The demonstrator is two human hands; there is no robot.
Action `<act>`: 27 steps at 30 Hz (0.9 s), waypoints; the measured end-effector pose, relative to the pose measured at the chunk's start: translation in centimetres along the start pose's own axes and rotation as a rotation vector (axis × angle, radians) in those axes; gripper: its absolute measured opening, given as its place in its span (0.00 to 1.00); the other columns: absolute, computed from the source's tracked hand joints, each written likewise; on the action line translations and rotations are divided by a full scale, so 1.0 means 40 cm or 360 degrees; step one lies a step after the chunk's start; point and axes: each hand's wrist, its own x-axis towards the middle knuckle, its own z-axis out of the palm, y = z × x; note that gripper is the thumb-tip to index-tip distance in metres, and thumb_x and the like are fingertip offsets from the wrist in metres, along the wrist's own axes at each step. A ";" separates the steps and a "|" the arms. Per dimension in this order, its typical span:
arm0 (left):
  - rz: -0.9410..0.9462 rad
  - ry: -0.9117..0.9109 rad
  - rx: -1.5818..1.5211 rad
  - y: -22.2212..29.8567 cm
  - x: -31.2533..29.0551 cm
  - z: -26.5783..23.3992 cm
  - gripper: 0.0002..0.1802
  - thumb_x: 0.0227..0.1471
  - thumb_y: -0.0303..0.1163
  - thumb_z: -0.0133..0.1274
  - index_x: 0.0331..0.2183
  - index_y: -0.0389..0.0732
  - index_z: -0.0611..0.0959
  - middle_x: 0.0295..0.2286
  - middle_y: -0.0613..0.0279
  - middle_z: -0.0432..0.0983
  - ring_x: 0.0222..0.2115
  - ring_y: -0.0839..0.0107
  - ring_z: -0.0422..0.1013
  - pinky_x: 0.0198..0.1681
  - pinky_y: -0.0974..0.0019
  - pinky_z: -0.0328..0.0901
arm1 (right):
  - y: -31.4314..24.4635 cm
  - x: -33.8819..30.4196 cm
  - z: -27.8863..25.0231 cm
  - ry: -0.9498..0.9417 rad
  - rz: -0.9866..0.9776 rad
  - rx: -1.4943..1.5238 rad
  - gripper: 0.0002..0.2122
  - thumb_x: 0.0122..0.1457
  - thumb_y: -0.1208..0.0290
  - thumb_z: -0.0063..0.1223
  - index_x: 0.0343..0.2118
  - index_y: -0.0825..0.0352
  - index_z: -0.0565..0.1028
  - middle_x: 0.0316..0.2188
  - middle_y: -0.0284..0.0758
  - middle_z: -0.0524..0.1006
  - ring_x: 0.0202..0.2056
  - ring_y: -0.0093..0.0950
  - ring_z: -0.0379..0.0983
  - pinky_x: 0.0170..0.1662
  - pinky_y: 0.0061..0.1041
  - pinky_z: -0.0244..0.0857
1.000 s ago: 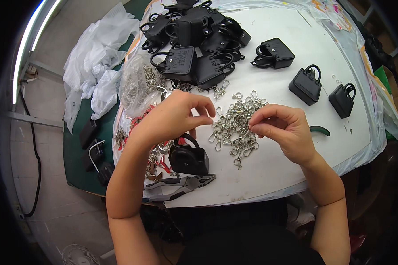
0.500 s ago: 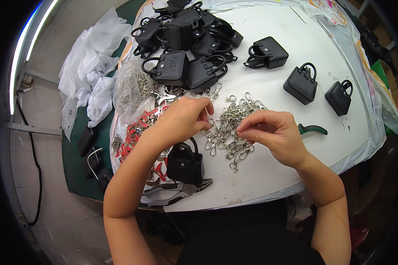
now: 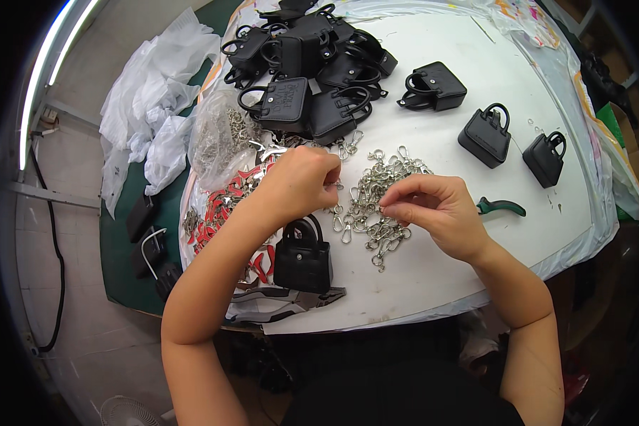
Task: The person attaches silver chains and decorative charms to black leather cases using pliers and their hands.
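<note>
On my feed, the left hand (image 3: 302,183) curled beside the metal clasps (image 3: 368,192) at frame centre; the right hand (image 3: 440,213) hung over them, fingers bunched close; whether either pinched anything, I couldn't tell.

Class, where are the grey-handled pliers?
In the head view, the grey-handled pliers lie left of centre at the table's near edge, beside a black handbag.

Open tabletop (image 3: 419,291) before the clasp pile (image 3: 376,202), pliers (image 3: 285,304) at left, heaped bags (image 3: 295,57) beyond
</note>
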 end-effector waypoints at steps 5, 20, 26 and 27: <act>-0.0197 -0.0069 -0.0042 0.022 0.006 -0.018 0.09 0.34 0.24 0.59 0.25 0.33 0.80 0.20 0.56 0.75 0.21 0.63 0.74 0.28 0.65 0.68 | 0.002 0.000 -0.002 0.0033 -0.0012 0.0055 0.05 0.58 0.78 0.57 0.36 0.70 0.80 0.32 0.31 0.80 0.32 0.14 0.73 0.35 0.14 0.68; -0.0389 0.0106 -0.0305 -0.031 -0.061 -0.010 0.12 0.39 0.24 0.66 0.31 0.36 0.85 0.27 0.61 0.76 0.28 0.71 0.73 0.32 0.69 0.68 | -0.006 0.002 0.007 -0.0001 0.0036 0.0061 0.05 0.57 0.81 0.57 0.36 0.73 0.79 0.33 0.33 0.79 0.34 0.17 0.73 0.37 0.16 0.69; -0.0180 0.0190 -0.0113 -0.036 -0.071 0.001 0.07 0.45 0.21 0.61 0.32 0.35 0.83 0.33 0.60 0.77 0.31 0.72 0.74 0.37 0.70 0.68 | -0.004 0.004 0.014 0.0019 0.0006 0.0005 0.05 0.57 0.82 0.58 0.36 0.73 0.80 0.32 0.33 0.79 0.33 0.17 0.73 0.36 0.16 0.69; -0.0175 0.0218 -0.0339 -0.035 -0.070 0.003 0.07 0.48 0.21 0.59 0.33 0.34 0.82 0.35 0.59 0.77 0.33 0.73 0.74 0.39 0.70 0.68 | -0.004 0.002 0.015 0.0023 0.0003 0.0005 0.05 0.57 0.82 0.58 0.36 0.73 0.80 0.32 0.33 0.79 0.33 0.17 0.73 0.36 0.16 0.69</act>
